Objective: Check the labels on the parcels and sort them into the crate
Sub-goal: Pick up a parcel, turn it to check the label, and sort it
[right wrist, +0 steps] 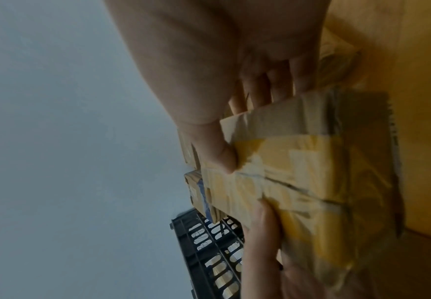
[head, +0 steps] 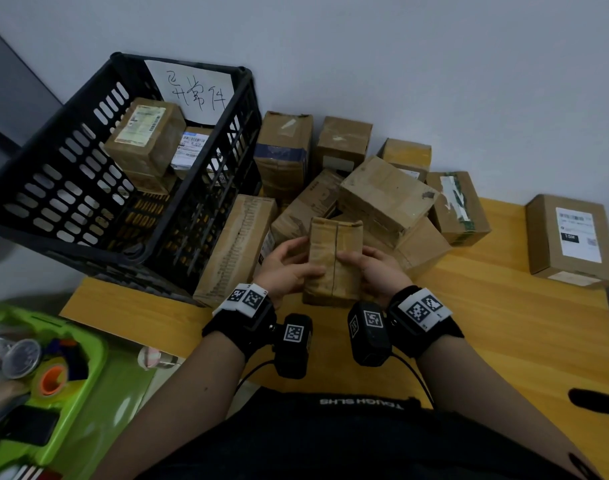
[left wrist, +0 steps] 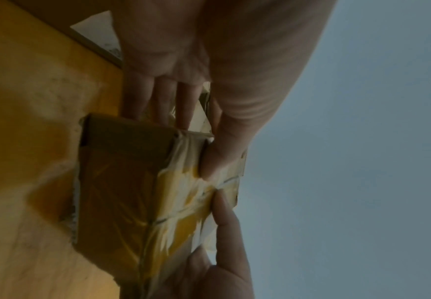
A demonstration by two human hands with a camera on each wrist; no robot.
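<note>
head: both hands, left hand [head: 285, 268] and right hand [head: 375, 271], clasp taped cardboard parcel [head: 334, 261] above wooden bench [head: 503, 327]; slotted black crate [head: 71, 188] left | left wrist: thumb presses glossy wrinkled tape | right wrist: crate lattice behind parcel

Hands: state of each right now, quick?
Left hand: grips the left side of the taped cardboard parcel, thumb on top.
Right hand: grips the same parcel's right side, thumb on top.
</note>
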